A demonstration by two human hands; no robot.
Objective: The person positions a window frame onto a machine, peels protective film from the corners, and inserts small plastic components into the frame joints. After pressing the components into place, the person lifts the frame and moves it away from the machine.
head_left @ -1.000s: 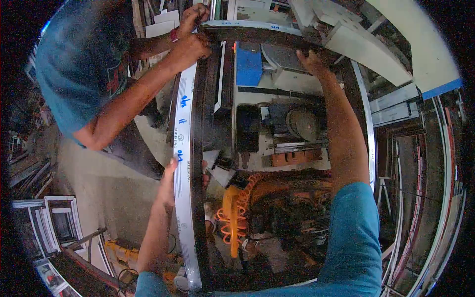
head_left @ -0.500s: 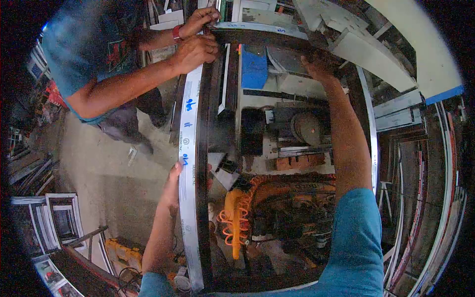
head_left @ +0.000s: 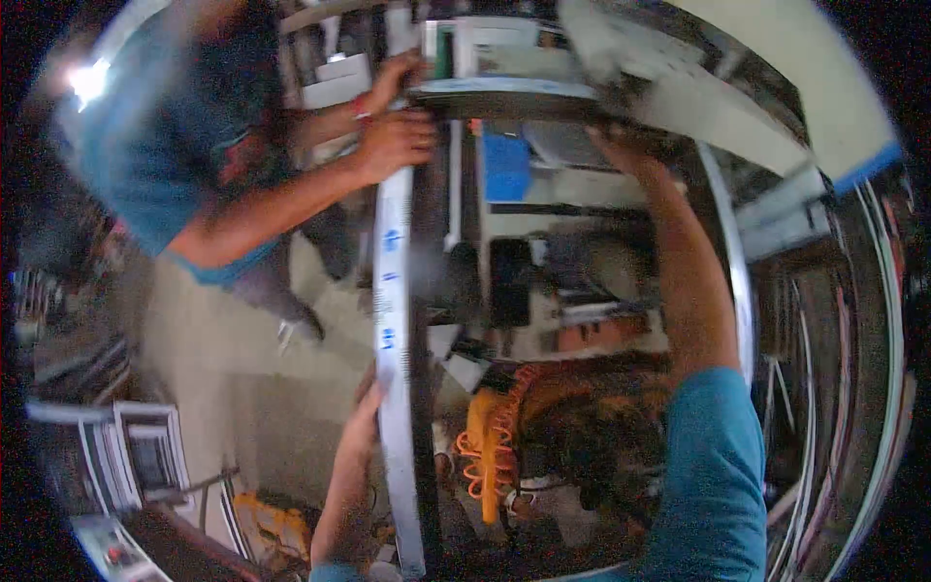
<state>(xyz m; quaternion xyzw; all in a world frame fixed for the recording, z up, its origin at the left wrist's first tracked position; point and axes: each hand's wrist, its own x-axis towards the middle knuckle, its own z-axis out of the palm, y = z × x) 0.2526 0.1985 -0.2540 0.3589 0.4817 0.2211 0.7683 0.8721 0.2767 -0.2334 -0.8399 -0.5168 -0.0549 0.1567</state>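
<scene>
A large rectangular window frame point(head_left: 395, 301), dark on its inner sides and covered with white film with blue handwriting, spans the middle of the view. My left hand point(head_left: 367, 412) is closed around its left bar, thumb side on the white film, the other fingers mostly hidden. Near the far right corner my right hand point(head_left: 626, 150) grips the frame's far bar; its fingers are blurred and partly hidden. Another person's hands point(head_left: 398, 141) are at the far left corner, one on the left bar and one just beyond it.
Through the opening show an orange coiled hose point(head_left: 475, 466), a blue piece point(head_left: 506, 167) and dark machinery. A co-worker in a blue shirt point(head_left: 145, 165) stands at the left. White frames point(head_left: 150, 451) and a yellow case point(head_left: 272, 524) lie lower left. Long profiles point(head_left: 887, 320) stand at the right.
The whole scene, frame included, has shifted a little right and down in view, with blur. The co-worker's hands are still at the far left corner; my hands keep their places on the frame.
</scene>
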